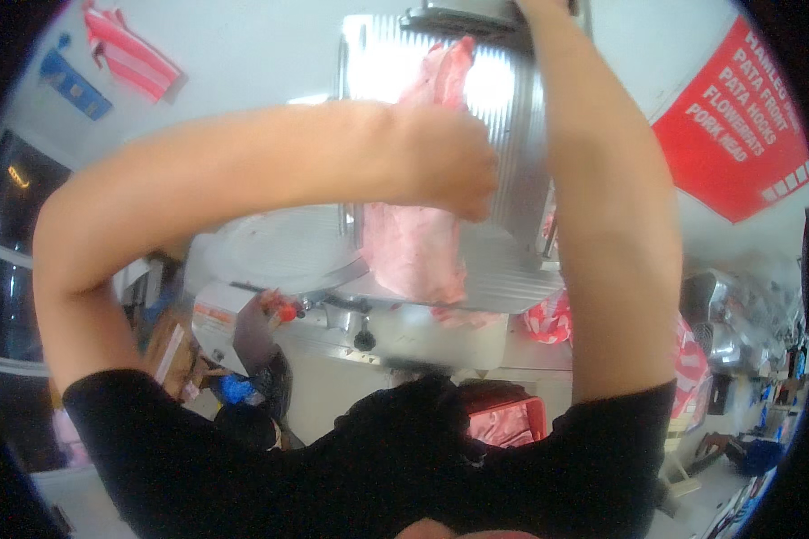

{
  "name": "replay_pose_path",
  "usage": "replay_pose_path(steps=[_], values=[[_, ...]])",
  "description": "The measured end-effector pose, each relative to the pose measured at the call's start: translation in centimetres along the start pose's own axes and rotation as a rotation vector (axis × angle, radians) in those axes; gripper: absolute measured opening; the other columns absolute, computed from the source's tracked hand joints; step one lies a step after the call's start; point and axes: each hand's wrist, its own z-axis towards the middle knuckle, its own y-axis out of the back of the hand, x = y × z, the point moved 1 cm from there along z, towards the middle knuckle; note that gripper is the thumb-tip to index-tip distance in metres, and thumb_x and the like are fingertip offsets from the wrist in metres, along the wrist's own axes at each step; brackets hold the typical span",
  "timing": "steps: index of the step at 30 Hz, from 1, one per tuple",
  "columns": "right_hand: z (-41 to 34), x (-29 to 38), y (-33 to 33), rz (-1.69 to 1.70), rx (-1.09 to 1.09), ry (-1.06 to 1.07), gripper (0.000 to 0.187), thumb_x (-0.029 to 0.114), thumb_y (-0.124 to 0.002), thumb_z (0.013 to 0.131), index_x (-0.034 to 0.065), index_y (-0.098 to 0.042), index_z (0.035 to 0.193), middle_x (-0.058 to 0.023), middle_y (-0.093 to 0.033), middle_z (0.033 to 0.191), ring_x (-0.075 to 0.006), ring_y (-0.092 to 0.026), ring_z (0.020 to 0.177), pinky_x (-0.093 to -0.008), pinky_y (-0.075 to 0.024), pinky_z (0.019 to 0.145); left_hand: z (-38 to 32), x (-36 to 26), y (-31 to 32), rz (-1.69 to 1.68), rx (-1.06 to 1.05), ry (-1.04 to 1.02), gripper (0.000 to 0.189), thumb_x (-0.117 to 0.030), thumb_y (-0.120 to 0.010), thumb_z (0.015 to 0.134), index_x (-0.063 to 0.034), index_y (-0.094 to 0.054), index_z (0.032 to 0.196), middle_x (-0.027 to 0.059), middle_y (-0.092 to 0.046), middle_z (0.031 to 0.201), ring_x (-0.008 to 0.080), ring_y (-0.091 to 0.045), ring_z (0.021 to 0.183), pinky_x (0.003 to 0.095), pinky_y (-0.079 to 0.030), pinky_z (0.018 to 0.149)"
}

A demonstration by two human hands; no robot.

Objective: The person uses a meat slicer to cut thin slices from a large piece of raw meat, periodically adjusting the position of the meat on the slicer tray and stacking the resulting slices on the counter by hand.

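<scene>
A long slab of pale pink raw meat [411, 252] lies along the ribbed metal carriage [522, 145] of a meat slicer. My left hand [455, 162] crosses over the slab's middle with its fingers curled down at the right side, hiding that part of the meat. To the left of the slab sits the slicer's round blade plate [276, 249]. My right arm stretches up along the carriage's right side, and its hand is beyond the top edge of the picture. Near that wrist, a dark-edged metal holder [462, 23] spans the top of the carriage.
Below the carriage are the slicer's black knob [364, 340] and its control housing [219, 320]. A red tub [541, 411] holding meat stands near my body. Pink-and-white striped plastic bags [549, 320] lie by my right arm. A red sign [735, 128] bears writing.
</scene>
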Motion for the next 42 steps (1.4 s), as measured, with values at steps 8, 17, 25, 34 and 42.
replay_pose_path(steps=[8,17,25,34,42], values=[[2.1,-1.9,-1.5,-0.120,0.005,0.077,0.030,0.014,-0.049,0.091,-0.0052,-0.066,0.106,-0.0311,-0.065,0.111,-0.0431,-0.063,0.109,-0.0483,-0.0511,0.095,-2.1,-0.3,1.3,-0.133,-0.296,-0.062,0.014,-0.018,-0.063,0.083,-0.0175,-0.066,0.097,-0.0048,-0.065,0.097,0.0151,-0.059,0.109,0.0334,-0.047,0.088],[3.2,-2.4,-1.6,-0.236,0.048,0.199,0.029,0.014,-0.049,0.090,-0.0054,-0.068,0.098,-0.0306,-0.066,0.108,-0.0434,-0.065,0.106,-0.0481,-0.0513,0.094,0.7,1.9,-7.3,0.120,-0.651,-0.200,0.027,-0.017,-0.061,0.083,-0.0199,-0.067,0.110,-0.0010,-0.060,0.128,0.0215,-0.051,0.125,0.0408,-0.038,0.104],[3.0,-1.8,-1.5,-0.152,0.034,0.091,0.030,0.016,-0.049,0.090,-0.0039,-0.069,0.101,-0.0299,-0.067,0.109,-0.0421,-0.065,0.107,-0.0468,-0.0522,0.094,-1.6,2.2,-11.1,0.038,-0.284,0.164,0.036,-0.016,-0.071,0.077,-0.0203,-0.071,0.113,0.0003,-0.057,0.132,0.0197,-0.048,0.128,0.0396,-0.037,0.106],[2.6,-1.7,-1.5,-0.093,0.046,0.043,0.028,0.017,-0.051,0.090,-0.0024,-0.070,0.099,-0.0284,-0.067,0.108,-0.0404,-0.066,0.107,-0.0464,-0.0531,0.092,-0.3,1.6,-12.9,-0.172,-0.376,0.272,0.068,-0.021,-0.082,0.055,-0.0159,-0.065,0.121,0.0099,-0.050,0.137,0.0289,-0.042,0.133,0.0469,-0.034,0.110],[4.4,-4.2,-2.7,-0.291,0.014,0.287,0.025,0.016,-0.051,0.090,-0.0007,-0.068,0.096,-0.0300,-0.067,0.103,-0.0434,-0.066,0.099,-0.0492,-0.0532,0.089,-1.9,1.2,-12.9,-0.091,-0.456,0.326,0.050,-0.018,-0.077,0.069,-0.0147,-0.066,0.117,0.0081,-0.053,0.133,0.0279,-0.044,0.131,0.0451,-0.037,0.108]])
